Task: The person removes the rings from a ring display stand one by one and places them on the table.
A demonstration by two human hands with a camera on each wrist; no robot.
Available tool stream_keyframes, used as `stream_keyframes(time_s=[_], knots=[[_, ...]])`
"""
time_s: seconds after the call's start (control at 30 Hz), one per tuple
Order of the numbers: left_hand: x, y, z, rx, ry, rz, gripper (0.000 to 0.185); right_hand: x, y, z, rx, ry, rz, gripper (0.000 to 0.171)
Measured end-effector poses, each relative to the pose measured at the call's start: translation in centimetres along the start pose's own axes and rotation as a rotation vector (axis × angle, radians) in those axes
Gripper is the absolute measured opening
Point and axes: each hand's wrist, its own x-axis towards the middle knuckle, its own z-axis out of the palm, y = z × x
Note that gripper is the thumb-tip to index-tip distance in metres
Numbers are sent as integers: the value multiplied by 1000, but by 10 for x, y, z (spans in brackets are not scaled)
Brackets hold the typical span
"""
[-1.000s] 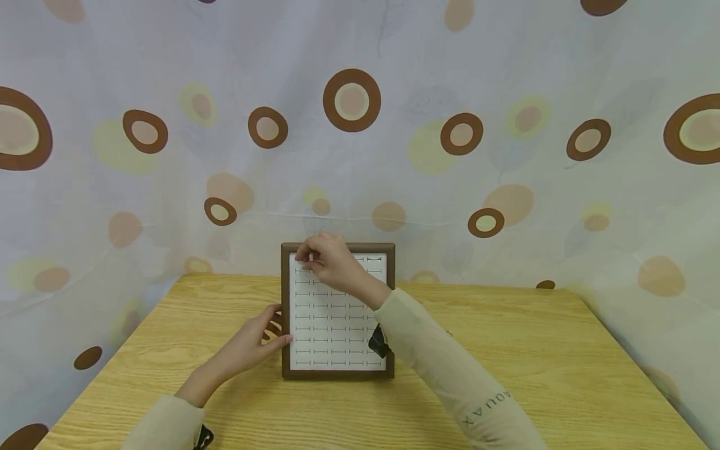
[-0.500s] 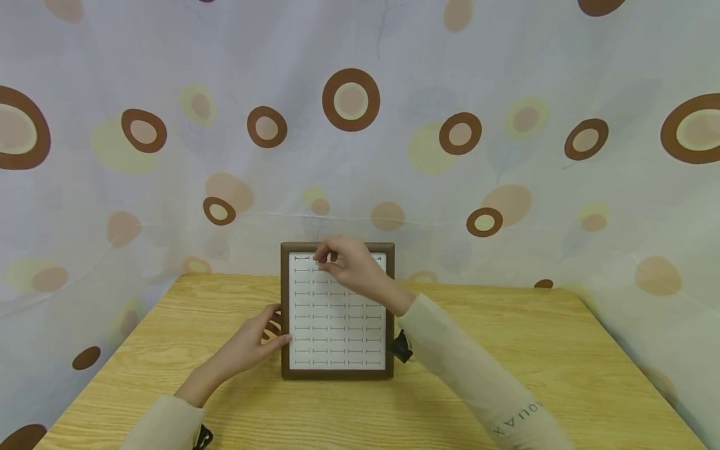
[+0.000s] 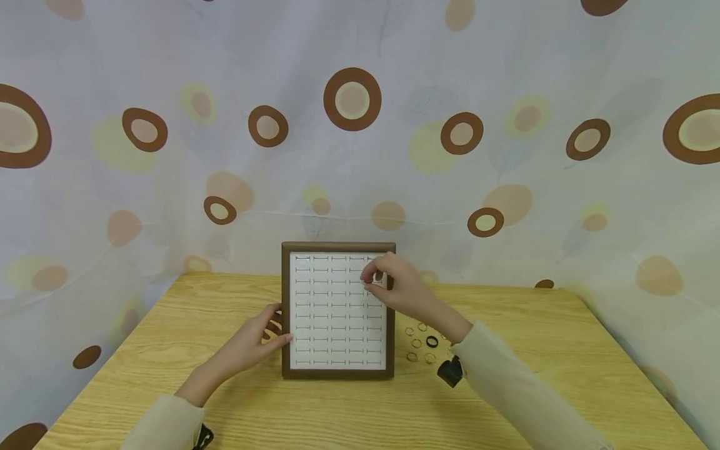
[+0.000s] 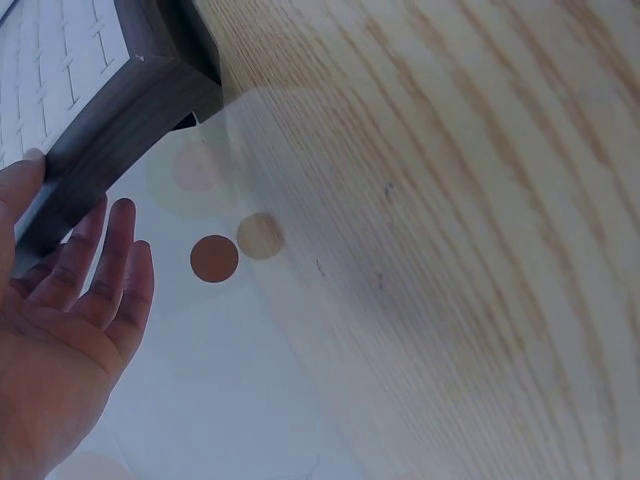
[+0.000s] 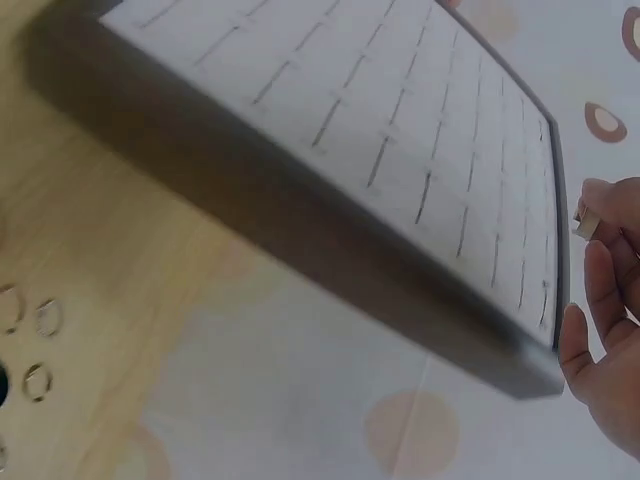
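A brown-framed display tray point(image 3: 338, 372) with a white insert cut by rows of short dark slots stands at the far middle of the wooden table point(image 3: 534, 375), its back edge close to the spotted curtain point(image 3: 360, 125). The right hand point(image 3: 396, 287) hovers over the tray's upper right corner, thumb and forefinger pinched narrowly together; the right wrist view shows a small pale object point(image 5: 586, 222) at the fingertips, too blurred to identify. The left hand point(image 3: 260, 337) rests against the tray's left frame near its lower half, fingers fairly straight and relaxed, the thumb touching the top of the frame and the other fingers lying along its outer side, as the left wrist view confirms. Just right of the tray, near the right wrist, a small cluster of rings point(image 3: 420, 342) lies on the table, most of them thin and pale, one dark. Both arms wear pale beige sleeves point(image 3: 517, 387).
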Motion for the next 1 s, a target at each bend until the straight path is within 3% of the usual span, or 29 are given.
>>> stream_keyframes(time_s=[0.4,0.67,1.0], knots=[[1,1,-1,-3,-8,-11,57,-67,36,-15,-31,33,26,16],[1,-1,0,4,-4,-5,56,-102,58,-7,-32,-82,132,16],[0,-1,1,11,-1,-4,56,-112,78,16,-21,-247,248,11]])
